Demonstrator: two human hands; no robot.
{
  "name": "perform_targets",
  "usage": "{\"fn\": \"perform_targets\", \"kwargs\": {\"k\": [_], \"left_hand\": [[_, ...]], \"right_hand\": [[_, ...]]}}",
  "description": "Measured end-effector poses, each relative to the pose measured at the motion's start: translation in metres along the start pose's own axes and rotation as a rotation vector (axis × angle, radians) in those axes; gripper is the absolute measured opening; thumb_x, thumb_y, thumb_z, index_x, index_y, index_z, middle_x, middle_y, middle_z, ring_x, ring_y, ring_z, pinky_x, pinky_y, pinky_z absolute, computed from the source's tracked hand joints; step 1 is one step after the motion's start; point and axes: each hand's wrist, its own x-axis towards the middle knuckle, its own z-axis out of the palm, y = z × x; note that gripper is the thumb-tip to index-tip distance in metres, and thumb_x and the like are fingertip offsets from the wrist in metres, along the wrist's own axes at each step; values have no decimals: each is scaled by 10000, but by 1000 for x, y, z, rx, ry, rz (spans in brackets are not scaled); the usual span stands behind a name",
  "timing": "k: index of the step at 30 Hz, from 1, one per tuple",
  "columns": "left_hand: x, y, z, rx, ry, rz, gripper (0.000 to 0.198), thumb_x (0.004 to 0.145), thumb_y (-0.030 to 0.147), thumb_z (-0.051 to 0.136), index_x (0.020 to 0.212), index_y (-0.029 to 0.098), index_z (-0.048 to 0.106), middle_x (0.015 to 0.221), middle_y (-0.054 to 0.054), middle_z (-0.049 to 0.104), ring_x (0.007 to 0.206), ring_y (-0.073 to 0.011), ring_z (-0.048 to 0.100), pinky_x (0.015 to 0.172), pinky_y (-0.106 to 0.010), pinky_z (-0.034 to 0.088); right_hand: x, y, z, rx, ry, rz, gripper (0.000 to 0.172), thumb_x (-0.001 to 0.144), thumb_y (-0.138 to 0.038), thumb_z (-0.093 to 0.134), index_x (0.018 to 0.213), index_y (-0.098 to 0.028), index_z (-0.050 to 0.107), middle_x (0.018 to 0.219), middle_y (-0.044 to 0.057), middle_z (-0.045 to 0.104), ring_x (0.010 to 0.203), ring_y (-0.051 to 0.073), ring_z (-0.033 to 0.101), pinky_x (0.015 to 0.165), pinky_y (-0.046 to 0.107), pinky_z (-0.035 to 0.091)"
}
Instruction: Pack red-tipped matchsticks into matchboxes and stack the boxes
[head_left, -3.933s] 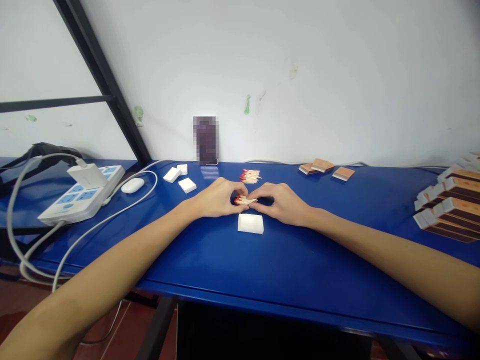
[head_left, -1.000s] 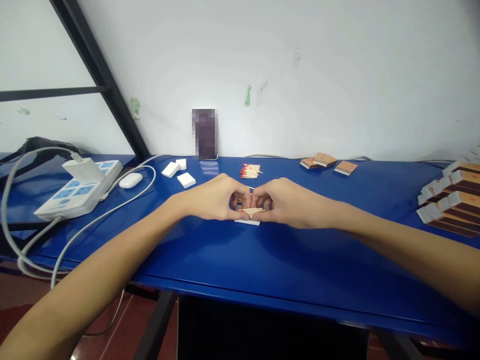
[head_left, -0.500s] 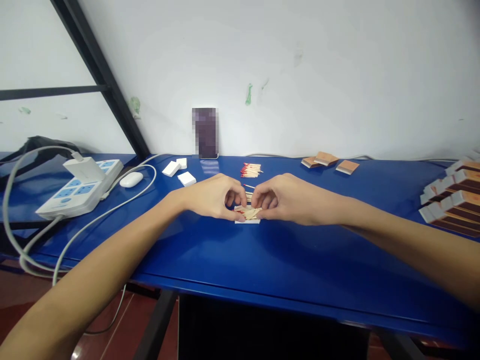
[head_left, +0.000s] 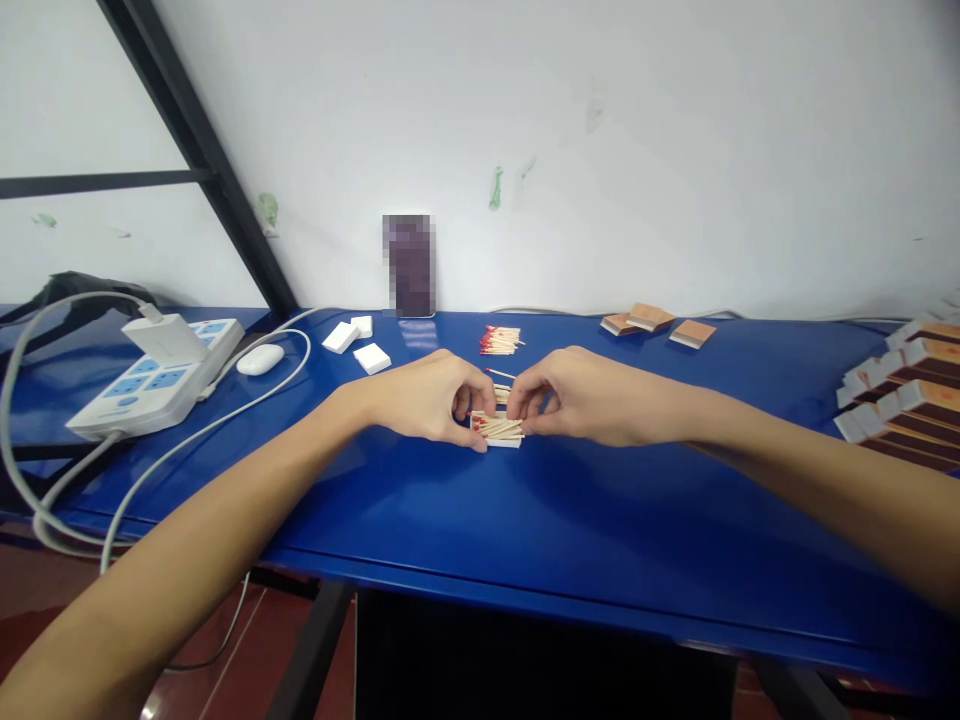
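A small white matchbox tray (head_left: 504, 443) lies on the blue table between my hands, filled with red-tipped matches (head_left: 498, 428). My left hand (head_left: 442, 400) curls round the tray's left end, its thumb at the front corner and its fingers behind. At the other end, my right hand (head_left: 581, 398) has thumb and fingertips closed on the bare ends of the matches. Just behind the tray lie more matches (head_left: 501, 394), partly hidden by my fingers, and a single match (head_left: 500, 373). Farther back sits a loose pile of matches (head_left: 502, 341).
White trays (head_left: 372, 358) lie at the back left, near a white case (head_left: 260, 360) and a power strip (head_left: 150, 385) with cables. A phone (head_left: 412, 268) leans on the wall. Matchbox sleeves (head_left: 692, 334) lie back right; stacked matchboxes (head_left: 911, 400) stand at far right.
The matches now lie lower and flatter in the tray. My left thumb has shifted down to the tray's front corner, and my right fingertips have moved slightly right.
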Motion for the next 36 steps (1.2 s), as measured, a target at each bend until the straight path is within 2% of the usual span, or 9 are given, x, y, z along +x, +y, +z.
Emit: {"fn": "perform_targets", "kwargs": {"k": [5,10,14,17,20,23,29,33,36], "left_hand": [[0,2,1,3,19,22,300,700,349,823,898,154,710,754,-14,694,675,-127,628,618,-234,467],[0,0,1,29,34,56,289,708,372,815,853,146,710,780,-28,700,681,-130,624,627,-244,461],[1,0,1,68,42,69,311,701,398,820,858,150,716,813,-32,697,699,-131,619,645,-252,458],[0,1,0,113,66,77,354,698,442,814,883,157,713,849,-38,693,718,-137,610,657,-260,452],[-2,1,-2,139,91,78,296,786,443,724,841,154,689,795,-29,676,682,-126,584,635,-256,437],[-3,-1,-4,150,89,76,201,844,344,632,777,156,659,730,-12,657,634,-108,557,617,-249,424],[-1,-6,-2,111,43,75,117,817,223,588,738,157,644,688,-4,642,591,-100,544,590,-243,420],[-1,-3,-2,78,42,72,87,806,189,589,760,158,656,696,-5,652,594,-100,552,591,-242,424],[-1,-1,-1,56,37,67,87,808,187,597,773,154,669,696,-10,659,590,-99,554,590,-239,422]], "right_hand": [[1,-3,3,16,19,2,147,815,-313,651,856,-217,754,777,8,758,695,162,696,634,266,494],[0,0,3,-8,9,-41,164,820,-272,631,895,-216,765,808,11,764,704,157,694,635,260,500],[-3,-1,-4,-21,-23,-18,247,784,-210,631,993,-218,763,890,20,769,761,167,700,667,262,513],[-5,-3,-6,-20,-44,-16,328,779,-271,671,1098,-232,736,907,25,758,771,179,690,656,272,506],[-4,-3,-5,-41,-50,-35,410,791,-361,689,1183,-244,704,908,32,742,755,183,671,632,280,484],[-3,-2,-2,-70,-33,-27,452,812,-391,675,1237,-239,678,893,38,728,723,175,648,620,283,461],[1,3,1,-75,-41,-32,300,830,-385,658,1047,-193,734,913,58,725,758,173,645,660,287,462],[3,7,1,-10,-61,-47,335,843,-465,638,1009,-193,741,920,60,729,762,177,647,655,294,458],[3,9,-1,39,-82,-21,313,837,-436,645,1015,-198,743,846,39,726,734,169,646,656,291,452]]}}
